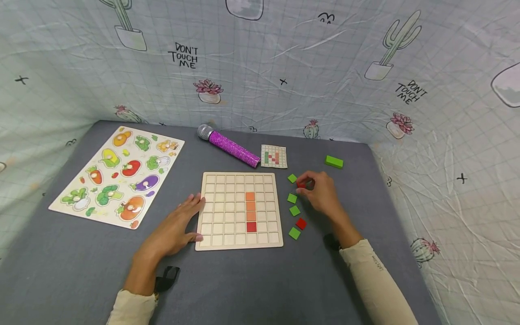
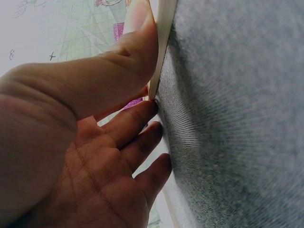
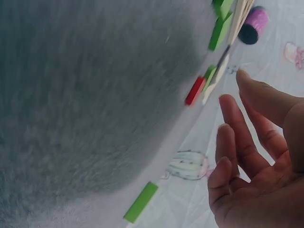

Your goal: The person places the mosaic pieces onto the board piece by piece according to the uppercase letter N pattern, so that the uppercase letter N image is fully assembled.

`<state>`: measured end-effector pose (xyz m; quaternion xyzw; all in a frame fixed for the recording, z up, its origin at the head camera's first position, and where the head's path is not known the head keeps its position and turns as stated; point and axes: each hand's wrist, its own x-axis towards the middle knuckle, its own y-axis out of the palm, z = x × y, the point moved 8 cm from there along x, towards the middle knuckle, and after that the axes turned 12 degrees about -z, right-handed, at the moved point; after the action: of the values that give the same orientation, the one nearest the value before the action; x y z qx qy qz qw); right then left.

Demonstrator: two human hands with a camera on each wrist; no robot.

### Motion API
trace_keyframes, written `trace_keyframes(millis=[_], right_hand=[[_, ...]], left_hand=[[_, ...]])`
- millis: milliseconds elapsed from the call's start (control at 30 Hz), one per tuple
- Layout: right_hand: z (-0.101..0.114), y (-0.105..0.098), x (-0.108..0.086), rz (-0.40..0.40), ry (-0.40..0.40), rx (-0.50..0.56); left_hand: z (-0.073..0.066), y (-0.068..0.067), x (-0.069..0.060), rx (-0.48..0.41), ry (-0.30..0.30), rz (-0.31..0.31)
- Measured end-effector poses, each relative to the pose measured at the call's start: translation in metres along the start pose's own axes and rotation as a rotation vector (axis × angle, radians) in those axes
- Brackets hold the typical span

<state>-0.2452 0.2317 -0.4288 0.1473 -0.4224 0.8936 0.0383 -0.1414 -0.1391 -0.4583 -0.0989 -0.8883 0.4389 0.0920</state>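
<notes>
A square wooden grid board [image 1: 219, 216] holds three orange tiles [image 1: 250, 206] above one red tile [image 1: 251, 227] in one column. Relaxed fingers of the left hand [image 1: 174, 225] rest at its left edge, the thumb over the near left corner; the left wrist view shows that thumb against the board's side. To the right of the board, the right hand [image 1: 321, 192] is at a small red tile [image 1: 301, 184]. The right wrist view shows the right hand [image 3: 256, 156] with fingers parted and nothing between them, the red tile [image 3: 194, 90] apart from it.
Several green tiles [image 1: 294, 211] and another red tile [image 1: 301, 223] lie right of the board. Behind it are a purple microphone [image 1: 233, 148] and a small pattern card [image 1: 274, 156]. A green block [image 1: 334, 162] lies back right, a vegetable puzzle board [image 1: 122, 180] at left.
</notes>
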Motion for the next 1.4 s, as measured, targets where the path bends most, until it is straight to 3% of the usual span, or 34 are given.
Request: trace_keyframes(millis=[333,733,933,1400], right_hand=[[-0.024,0.002,0.007,0.026,0.031,-0.117],[-0.021,0.008,0.002,0.081,0.029,-0.15],[-0.019,0.004,-0.001,0.068,0.03,-0.137],[0.019,-0.005,-0.018,-0.006,0.013,-0.061]], left_hand=[[0.0,0.0,0.0,0.002,0.002,0.004],[0.001,0.001,0.0,-0.005,0.007,0.003],[0.002,0.001,0.0,-0.002,0.011,0.003],[0.002,0.0,-0.001,-0.009,0.01,0.007]])
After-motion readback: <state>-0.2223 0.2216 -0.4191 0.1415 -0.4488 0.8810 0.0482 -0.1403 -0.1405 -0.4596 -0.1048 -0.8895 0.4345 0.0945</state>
